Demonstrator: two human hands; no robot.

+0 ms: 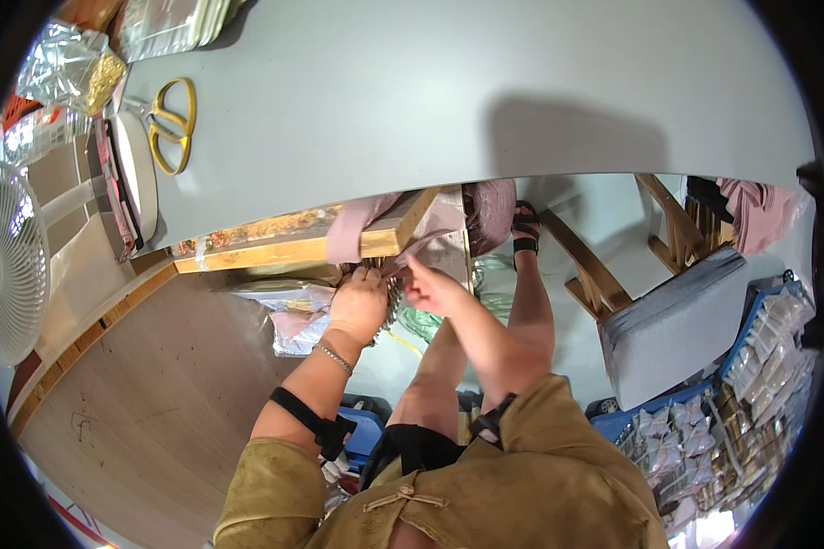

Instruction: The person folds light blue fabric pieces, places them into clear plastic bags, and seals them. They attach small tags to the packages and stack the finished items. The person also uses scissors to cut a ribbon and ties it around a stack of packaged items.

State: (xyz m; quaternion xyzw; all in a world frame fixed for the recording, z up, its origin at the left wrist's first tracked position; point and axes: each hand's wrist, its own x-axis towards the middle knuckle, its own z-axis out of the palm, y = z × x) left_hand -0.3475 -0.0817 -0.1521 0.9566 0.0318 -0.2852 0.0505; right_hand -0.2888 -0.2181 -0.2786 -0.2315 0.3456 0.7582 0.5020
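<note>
Below the near edge of the grey table, my left hand [358,302] rests with bent fingers against a bunch of thin metallic-looking pieces [393,302]; what its fingers hold is hidden. My right hand [429,287] is just to the right, slightly blurred, its thumb and fingers near a strip of mauve fabric [429,241]; whether it grips the strip is unclear. A wider pink band [347,232] hangs over the wooden-edged drawer or shelf [381,241] above my hands. Plastic-wrapped packets [299,316] lie to the left of my left hand.
Yellow-handled scissors [173,127] lie on the grey table [384,89], near a white fan [10,264]. A wooden chair with a grey seat [673,326] stands at the right. Blue crates with wrapped packets [687,439] are at lower right. A wooden panel [151,370] stands at left.
</note>
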